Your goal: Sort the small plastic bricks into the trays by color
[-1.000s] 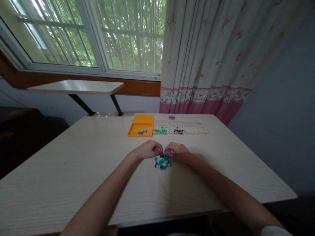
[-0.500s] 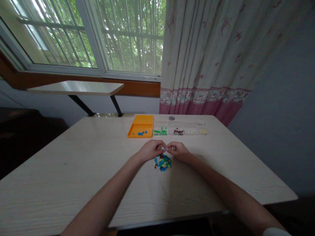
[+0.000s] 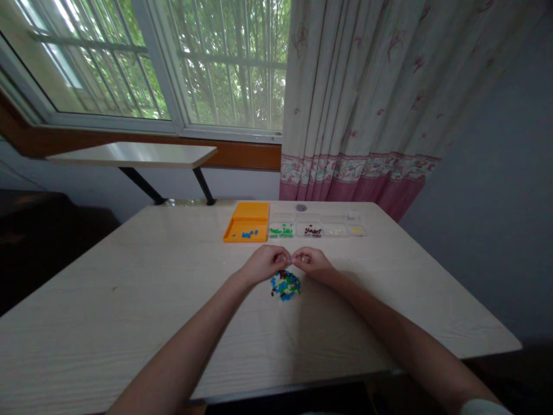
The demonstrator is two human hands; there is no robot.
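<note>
My left hand (image 3: 268,262) and my right hand (image 3: 314,263) meet above the table, both closed in a pinch. A small blue piece (image 3: 291,261) sits between their fingertips, mostly hidden, so its shape does not show. Just below the hands lies a loose pile of small blue, green, brown and pale yellow plastic pieces (image 3: 286,286). Beyond my left hand stands an opened orange box (image 3: 227,231) with several blue pieces (image 3: 249,234) inside.
Right of the orange box, clear plastic boxes hold green pieces (image 3: 281,231), brown pieces (image 3: 313,231) and yellow pieces (image 3: 356,230). A dark round object (image 3: 301,207) lies behind them. A raised white shelf (image 3: 138,154) stands at the table's back left, near the window.
Both hands stay over the same spot, and their fingertips have shifted slightly. Less of the blue piece shows between them. The pile and boxes have not moved.
</note>
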